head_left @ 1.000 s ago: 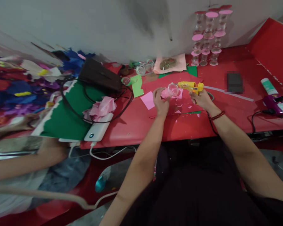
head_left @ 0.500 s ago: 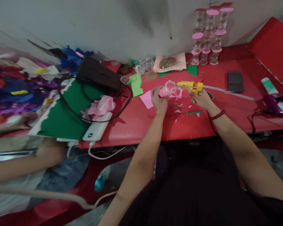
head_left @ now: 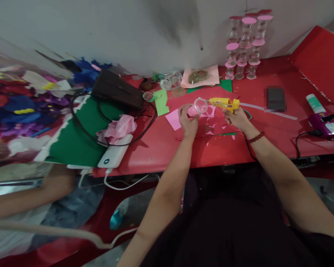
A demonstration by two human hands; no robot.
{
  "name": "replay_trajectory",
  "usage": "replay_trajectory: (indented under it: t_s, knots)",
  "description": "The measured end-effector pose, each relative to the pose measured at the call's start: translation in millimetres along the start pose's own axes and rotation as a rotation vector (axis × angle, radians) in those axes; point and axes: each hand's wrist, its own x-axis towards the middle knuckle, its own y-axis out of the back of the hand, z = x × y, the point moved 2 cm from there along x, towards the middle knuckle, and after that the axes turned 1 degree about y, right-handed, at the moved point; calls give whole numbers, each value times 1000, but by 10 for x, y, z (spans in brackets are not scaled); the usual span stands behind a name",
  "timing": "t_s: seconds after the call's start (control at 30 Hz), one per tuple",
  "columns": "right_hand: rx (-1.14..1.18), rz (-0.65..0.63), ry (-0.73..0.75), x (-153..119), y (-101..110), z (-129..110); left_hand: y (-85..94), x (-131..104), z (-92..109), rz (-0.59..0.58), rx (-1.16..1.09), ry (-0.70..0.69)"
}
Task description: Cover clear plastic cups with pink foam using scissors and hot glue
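Note:
My left hand (head_left: pixel 188 119) is closed around a clear plastic cup (head_left: pixel 200 105) tilted so its round rim faces right; pink shows at its far end under my fingers. In my right hand (head_left: pixel 237 118) is a yellow hot glue gun (head_left: pixel 224 103), gripped by its handle, with its nozzle at the cup's rim. Whether the tip touches the rim I cannot tell. Beneath both hands lie red sheets and a pink sheet (head_left: pixel 172 118) with small pink scraps (head_left: pixel 210 132) scattered about.
Stacked clear cups with pink discs (head_left: pixel 241 46) stand by the wall. A glue stick tube (head_left: pixel 316 104) and purple power socket (head_left: pixel 327 125) are at right. On the left lie a white power bank (head_left: pixel 115 152), green board (head_left: pixel 72 142) and dark case (head_left: pixel 117 89). Another person's arm (head_left: pixel 33 198) reaches in.
My hands, the cup and the glue gun stay in nearly the same place. The camera view has shifted slightly. The other person's hand at the left has moved further left.

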Motion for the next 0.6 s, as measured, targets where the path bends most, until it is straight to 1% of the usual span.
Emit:
replay_trajectory:
  t_s: [0.2,0.33,0.5,0.6]
  knots:
    - [-20,10,-4,-1,-5,-7,5,6,32,-8,17,22]
    - [-21,14,2,1,17,4,16,12,30,11,27,33]
    - [-76,-10,-2,18,9,62,42,23,29,27,27,93]
    - [-186,81,30,6,6,82,70,50,7,60,36,118]
